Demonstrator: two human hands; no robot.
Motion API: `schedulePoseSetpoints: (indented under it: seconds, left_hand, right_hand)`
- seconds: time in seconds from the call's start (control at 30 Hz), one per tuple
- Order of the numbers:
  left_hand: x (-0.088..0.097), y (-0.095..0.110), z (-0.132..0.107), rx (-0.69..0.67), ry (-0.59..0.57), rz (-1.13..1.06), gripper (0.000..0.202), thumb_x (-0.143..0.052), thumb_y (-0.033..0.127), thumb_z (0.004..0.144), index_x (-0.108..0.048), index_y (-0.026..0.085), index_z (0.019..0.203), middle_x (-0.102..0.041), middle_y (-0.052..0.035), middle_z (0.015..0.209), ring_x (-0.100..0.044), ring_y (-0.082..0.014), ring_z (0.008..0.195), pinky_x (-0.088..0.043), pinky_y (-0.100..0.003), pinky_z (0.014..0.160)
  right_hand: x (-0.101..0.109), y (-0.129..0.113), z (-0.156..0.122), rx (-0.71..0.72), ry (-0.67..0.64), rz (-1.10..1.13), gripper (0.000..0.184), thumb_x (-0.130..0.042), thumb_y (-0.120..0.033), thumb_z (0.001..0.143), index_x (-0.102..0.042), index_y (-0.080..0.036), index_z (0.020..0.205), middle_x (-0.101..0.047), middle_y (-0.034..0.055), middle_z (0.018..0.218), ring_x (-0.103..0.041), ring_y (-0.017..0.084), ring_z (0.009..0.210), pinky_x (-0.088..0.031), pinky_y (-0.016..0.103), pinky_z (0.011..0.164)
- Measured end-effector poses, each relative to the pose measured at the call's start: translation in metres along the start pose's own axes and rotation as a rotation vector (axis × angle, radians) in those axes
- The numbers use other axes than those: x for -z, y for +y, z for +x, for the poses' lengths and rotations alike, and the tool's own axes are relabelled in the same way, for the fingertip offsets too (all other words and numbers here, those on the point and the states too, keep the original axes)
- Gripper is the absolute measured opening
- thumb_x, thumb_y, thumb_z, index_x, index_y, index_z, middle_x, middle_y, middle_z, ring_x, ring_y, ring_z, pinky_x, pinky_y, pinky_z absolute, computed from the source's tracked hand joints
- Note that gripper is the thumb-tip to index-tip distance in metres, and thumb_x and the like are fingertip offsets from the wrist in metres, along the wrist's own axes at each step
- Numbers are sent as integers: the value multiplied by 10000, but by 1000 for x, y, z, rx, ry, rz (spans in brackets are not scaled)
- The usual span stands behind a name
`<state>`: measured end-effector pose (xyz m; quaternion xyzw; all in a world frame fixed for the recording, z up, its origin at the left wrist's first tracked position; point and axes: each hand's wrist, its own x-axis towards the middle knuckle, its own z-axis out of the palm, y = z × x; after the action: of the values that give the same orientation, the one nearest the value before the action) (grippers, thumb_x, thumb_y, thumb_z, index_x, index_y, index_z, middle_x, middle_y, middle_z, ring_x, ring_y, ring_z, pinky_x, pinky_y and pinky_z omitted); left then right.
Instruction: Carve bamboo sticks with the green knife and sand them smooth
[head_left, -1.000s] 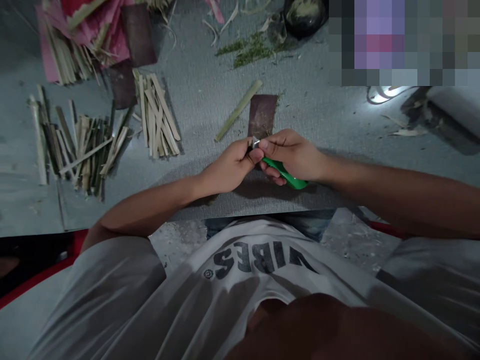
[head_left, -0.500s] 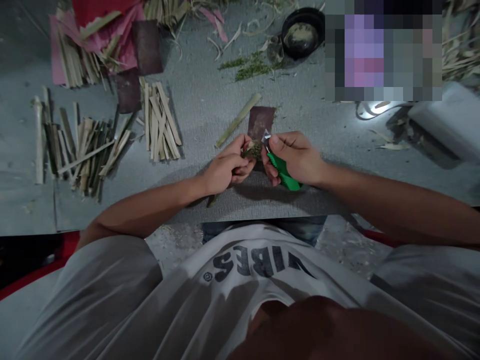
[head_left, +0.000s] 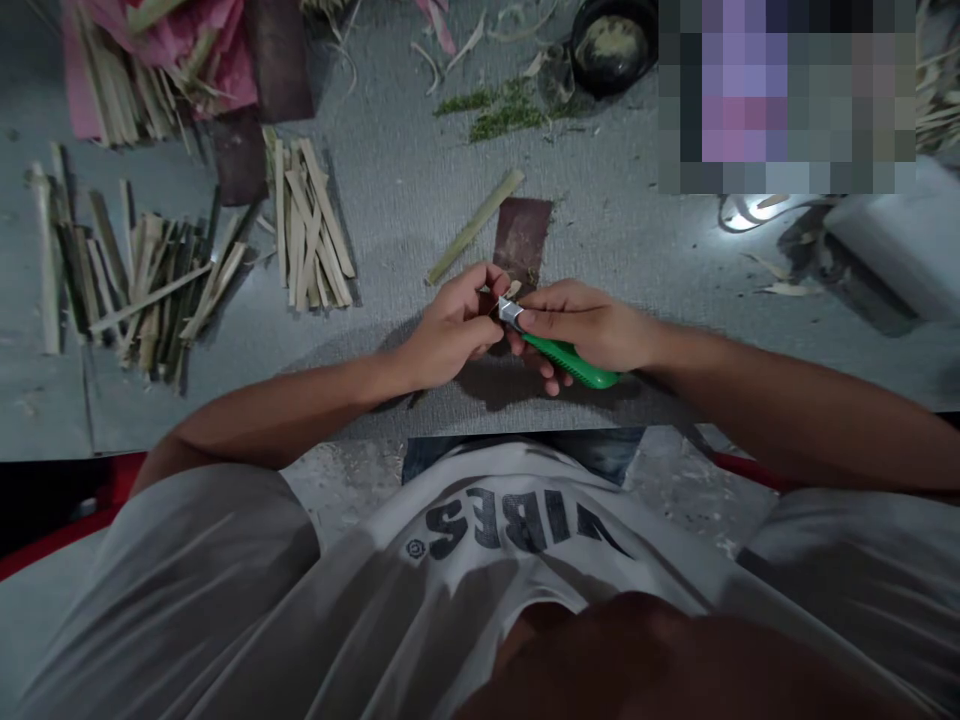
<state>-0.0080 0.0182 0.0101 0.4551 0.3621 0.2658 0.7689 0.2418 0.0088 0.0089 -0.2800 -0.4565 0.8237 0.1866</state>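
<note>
My right hand (head_left: pixel 592 325) is closed around a green-handled utility knife (head_left: pixel 570 360), its metal blade tip (head_left: pixel 510 311) pointing left. My left hand (head_left: pixel 454 330) is closed on a thin bamboo strip, mostly hidden in the fingers, with a dark end poking out below the palm (head_left: pixel 415 399). The blade meets the strip between my two thumbs. Both hands hover over a grey mat (head_left: pixel 420 200), just in front of a brown sandpaper sheet (head_left: pixel 523 232) and a loose pale bamboo stick (head_left: pixel 474 226).
Cut bamboo strips lie in a bundle (head_left: pixel 307 225) and a larger heap (head_left: pixel 127 270) at the left. Pink paper and more strips (head_left: pixel 142 60) sit at far left. Green shavings (head_left: pixel 499 112) and a dark bowl (head_left: pixel 611 40) are at the back. A white block (head_left: pixel 900 240) rests right.
The knife has swung back down toward the strip, so the blade again touches it between my thumbs. The left hand has closed tighter on the strip.
</note>
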Motion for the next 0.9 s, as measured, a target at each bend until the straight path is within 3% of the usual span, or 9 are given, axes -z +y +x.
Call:
schedulePoseSetpoints:
  seconds: [0.07, 0.17, 0.23, 0.33, 0.53, 0.73, 0.9]
  left_hand:
    - [0, -2, 0, -53, -10, 13, 453, -914, 243, 878, -515, 295, 1085, -670, 111, 702, -399, -51, 484, -306, -218, 516]
    - [-1, -6, 2, -142, -13, 42, 610, -1113, 461, 929, -543, 289, 1060, -720, 85, 743, -590, -86, 553, -400, -232, 548]
    - [-1, -8, 5, -189, 0, 74, 773, -1211, 639, 863, -542, 290, 1029, -708, 85, 742, -721, -125, 636, -480, -245, 595]
    - [1, -13, 8, -209, 37, 94, 908, -1251, 789, 746, -534, 295, 1003, -660, 106, 726, -757, -144, 644, -542, -265, 623]
    - [3, -18, 8, -185, 156, 140, 902, -1257, 807, 713, -572, 283, 980, -669, 93, 702, -622, -113, 598, -405, -261, 559]
    - [1, -17, 7, -171, 203, 151, 864, -1239, 802, 761, -582, 283, 972, -671, 73, 735, -659, -137, 652, -458, -280, 607]
    - [1, -17, 6, -232, 205, 185, 877, -1268, 758, 734, -562, 283, 950, -594, 79, 761, -574, -123, 676, -400, -294, 599]
  right_hand:
    - [1, -1, 1, -17, -31, 40, 579, -866, -732, 1270, -742, -205, 1064, -719, -18, 713, -692, 150, 501, -578, 222, 491]
    - [0, -1, 2, -67, -62, 90, 524, -874, -661, 1273, -735, -198, 1072, -701, -12, 708, -748, 184, 543, -595, 237, 502]
    - [-4, -1, 2, -79, -34, 116, 493, -884, -622, 1265, -723, -202, 1063, -684, -17, 700, -759, 194, 553, -600, 241, 504]
    - [-11, 0, 2, -48, 18, 144, 489, -908, -614, 1238, -705, -218, 1035, -667, -27, 683, -734, 187, 536, -593, 239, 494]
    - [-19, 1, 3, -9, 42, 177, 441, -866, -551, 1250, -691, -225, 1010, -603, -56, 651, -652, 168, 474, -554, 241, 448]
    - [-29, 7, 3, 62, 184, 148, 544, -915, -652, 1246, -665, -241, 994, -606, -55, 654, -653, 153, 481, -543, 220, 452]
    - [-22, 4, 2, -5, 54, 192, 475, -900, -560, 1243, -698, -223, 976, -592, -56, 633, -609, 148, 446, -536, 228, 432]
